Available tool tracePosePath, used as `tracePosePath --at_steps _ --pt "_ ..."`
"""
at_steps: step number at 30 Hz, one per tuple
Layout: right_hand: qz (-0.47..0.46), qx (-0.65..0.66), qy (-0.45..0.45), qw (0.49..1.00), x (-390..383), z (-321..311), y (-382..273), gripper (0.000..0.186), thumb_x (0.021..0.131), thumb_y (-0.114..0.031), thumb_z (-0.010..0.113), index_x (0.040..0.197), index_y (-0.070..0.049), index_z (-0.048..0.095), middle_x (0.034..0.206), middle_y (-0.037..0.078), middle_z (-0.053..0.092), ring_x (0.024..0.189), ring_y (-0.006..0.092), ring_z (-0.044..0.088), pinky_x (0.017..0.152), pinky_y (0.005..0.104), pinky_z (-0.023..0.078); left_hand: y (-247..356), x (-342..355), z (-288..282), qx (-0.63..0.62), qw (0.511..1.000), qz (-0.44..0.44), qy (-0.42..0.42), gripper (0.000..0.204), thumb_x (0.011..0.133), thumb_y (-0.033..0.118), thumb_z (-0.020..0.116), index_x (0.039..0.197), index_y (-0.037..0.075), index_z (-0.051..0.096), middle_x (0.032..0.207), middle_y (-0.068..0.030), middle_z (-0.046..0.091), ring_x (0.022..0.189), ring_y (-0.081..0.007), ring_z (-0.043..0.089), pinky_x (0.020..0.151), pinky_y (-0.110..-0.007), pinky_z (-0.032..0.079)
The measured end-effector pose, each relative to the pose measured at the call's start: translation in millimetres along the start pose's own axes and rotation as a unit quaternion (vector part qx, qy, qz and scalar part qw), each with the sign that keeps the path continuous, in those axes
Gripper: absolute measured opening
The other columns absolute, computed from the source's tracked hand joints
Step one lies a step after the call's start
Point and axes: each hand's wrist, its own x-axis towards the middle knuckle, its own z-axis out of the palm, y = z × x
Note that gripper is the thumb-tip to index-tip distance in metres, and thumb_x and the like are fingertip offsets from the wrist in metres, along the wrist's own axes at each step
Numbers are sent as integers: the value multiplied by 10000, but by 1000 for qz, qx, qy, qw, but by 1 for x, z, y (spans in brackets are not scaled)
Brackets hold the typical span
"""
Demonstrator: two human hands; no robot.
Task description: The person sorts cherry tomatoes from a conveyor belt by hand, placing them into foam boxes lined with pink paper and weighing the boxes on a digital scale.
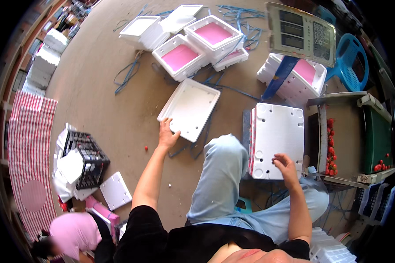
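My left hand (168,133) is at the near left corner of a white foam lid (188,107) on the ground, fingers on its edge, seemingly gripping it. My right hand (284,166) is over a lidded white foam box (276,131) beside my right knee, fingers apart and loosely bent, holding nothing; whether they touch the lid, I cannot tell. The box sits on a dark grey platform, below a scale's display panel (300,37) on a blue post.
Pink-lined foam boxes (179,57) and blue straps lie ahead. A metal sorting tray (346,127) with red fruit and a blue chair (351,65) are at the right. At left are a black crate (87,155), foam lids and a person in pink (74,232), bending.
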Motion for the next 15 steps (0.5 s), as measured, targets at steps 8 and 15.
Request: tracePosePath --at_steps 8,15 --pt "-135 -217 -92 962 -14 7 -28 319 854 -216 685 1113 -45 609 1022 143 616 978 333 612 873 411 484 -26 287 174 67 996 24 -55 886 626 276 889 1334 -45 462 1350 -251 482 1258 -386 467 1068 -440 389" --pt "-59 -161 -63 983 -3 -24 -7 353 860 -231 654 1136 -25 580 1061 126 582 1015 307 587 881 419 471 -91 384 175 327 915 -190 -144 611 730 306 805 1227 18 597 1078 -190 693 979 -325 672 825 -464 538"
